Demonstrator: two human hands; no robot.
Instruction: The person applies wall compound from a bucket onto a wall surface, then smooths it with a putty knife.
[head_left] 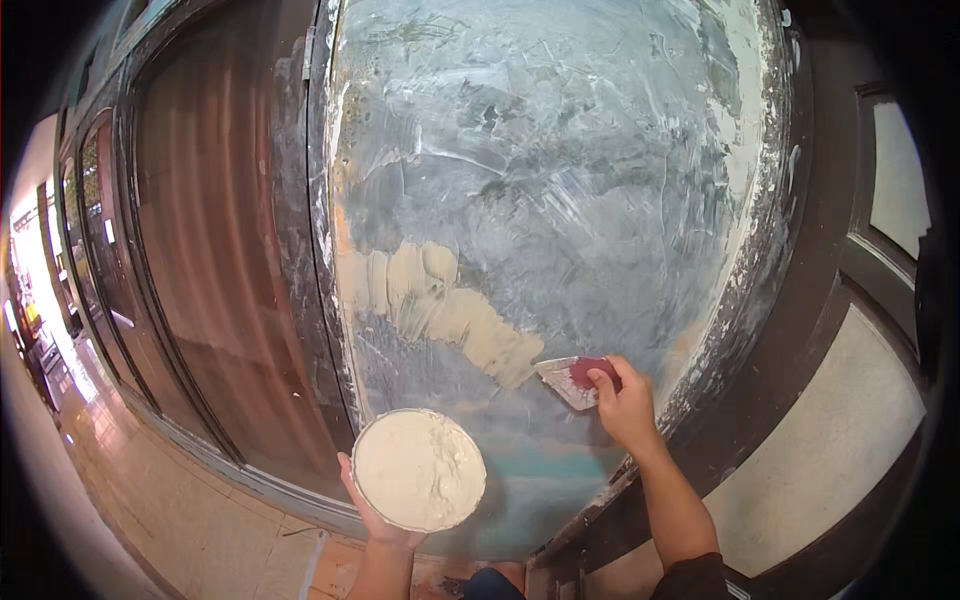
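Observation:
My right hand [630, 405] is closed round the dark red handle of a putty knife [568, 379]. Its wide, putty-smeared blade points left, at the lower right end of a band of cream putty [460, 320] on the grey wall [560, 230]. Whether the blade touches the wall I cannot tell. Lower left, my left hand [372, 510] holds a round tub of cream putty [405, 470] from below and the side. The putty's top is smooth on its left and rough and scooped on its right. Most of my left fingers are hidden under the tub.
A dark-framed glass panel with a brown curtain [205, 220] stands left of the wall. On the right is a dark wooden frame with pale panels [830, 440]. Tiled floor [190, 500] runs along the lower left toward a bright opening.

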